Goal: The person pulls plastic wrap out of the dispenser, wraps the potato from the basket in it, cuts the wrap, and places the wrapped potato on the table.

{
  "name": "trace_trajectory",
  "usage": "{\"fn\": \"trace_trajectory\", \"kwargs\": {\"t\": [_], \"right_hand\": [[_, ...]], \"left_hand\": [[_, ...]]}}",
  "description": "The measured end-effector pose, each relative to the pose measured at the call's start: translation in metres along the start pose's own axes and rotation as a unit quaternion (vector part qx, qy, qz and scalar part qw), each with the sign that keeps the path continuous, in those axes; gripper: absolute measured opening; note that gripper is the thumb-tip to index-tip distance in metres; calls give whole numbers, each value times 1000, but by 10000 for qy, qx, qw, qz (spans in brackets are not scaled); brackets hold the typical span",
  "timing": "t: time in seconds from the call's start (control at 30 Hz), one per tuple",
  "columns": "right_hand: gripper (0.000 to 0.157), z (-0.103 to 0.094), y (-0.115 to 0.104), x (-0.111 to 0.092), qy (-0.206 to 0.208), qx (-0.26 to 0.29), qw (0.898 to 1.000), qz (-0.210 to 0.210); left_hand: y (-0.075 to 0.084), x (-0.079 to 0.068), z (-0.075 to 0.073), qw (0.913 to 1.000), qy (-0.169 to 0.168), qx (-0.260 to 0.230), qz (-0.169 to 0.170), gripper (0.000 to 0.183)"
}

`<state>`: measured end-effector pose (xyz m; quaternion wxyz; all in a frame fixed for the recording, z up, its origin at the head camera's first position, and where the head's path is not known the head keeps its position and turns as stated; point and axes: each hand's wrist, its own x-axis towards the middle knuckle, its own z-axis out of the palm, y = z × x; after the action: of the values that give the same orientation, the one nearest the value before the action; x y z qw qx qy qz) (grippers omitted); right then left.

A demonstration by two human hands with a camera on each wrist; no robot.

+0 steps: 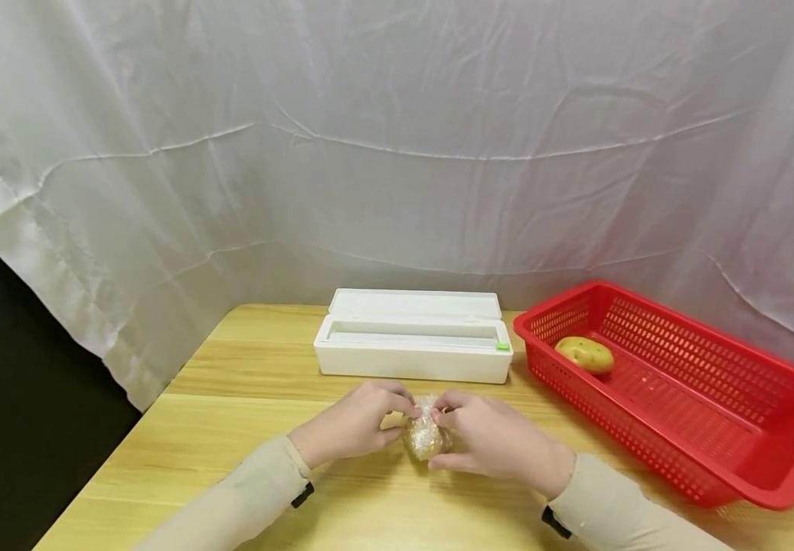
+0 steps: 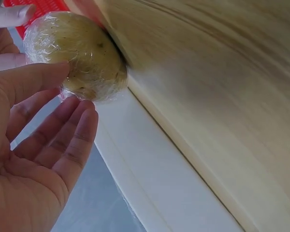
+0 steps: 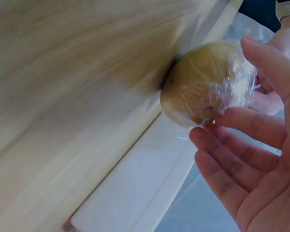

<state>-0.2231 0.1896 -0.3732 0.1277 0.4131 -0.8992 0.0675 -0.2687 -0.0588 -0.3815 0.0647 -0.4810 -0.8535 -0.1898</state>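
Note:
A potato [image 1: 426, 439] wrapped in clear, crinkled plastic film sits on the wooden table near the middle of the head view. My left hand [image 1: 362, 423] holds it from the left, thumb and fingertips at the film. From the other side my right hand [image 1: 496, 444] grips it, with the index finger near the gathered top and the thumb low at the near side. In the left wrist view the film lies wrinkled over the potato [image 2: 82, 53]. The right wrist view shows the film [image 3: 241, 77] bunched and shiny on the side toward my right palm.
Behind the hands stands a white cling film box [image 1: 410, 363], lid raised, with a green slider [image 1: 502, 347] at its right end. A red perforated basket [image 1: 672, 413] on the right holds an unwrapped potato [image 1: 584, 354]. A pale curtain [image 1: 397, 153] hangs behind the table [image 1: 231, 413].

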Motion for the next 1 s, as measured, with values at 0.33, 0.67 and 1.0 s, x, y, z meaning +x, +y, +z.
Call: {"fn": "trace_trajectory", "kwargs": {"t": [0.33, 0.67, 1.0], "right_hand": [[62, 6, -3, 5, 46, -447, 9982, 393], [41, 16, 23, 17, 168, 576, 9942, 889], [37, 18, 50, 15, -384, 2811, 9452, 1615]], "left_hand": [[-6, 1, 4, 9984, -18, -371, -416, 35], [-14, 3, 7, 9927, -195, -825, -861, 66], [-9, 0, 14, 9931, -65, -821, -833, 77]]}}
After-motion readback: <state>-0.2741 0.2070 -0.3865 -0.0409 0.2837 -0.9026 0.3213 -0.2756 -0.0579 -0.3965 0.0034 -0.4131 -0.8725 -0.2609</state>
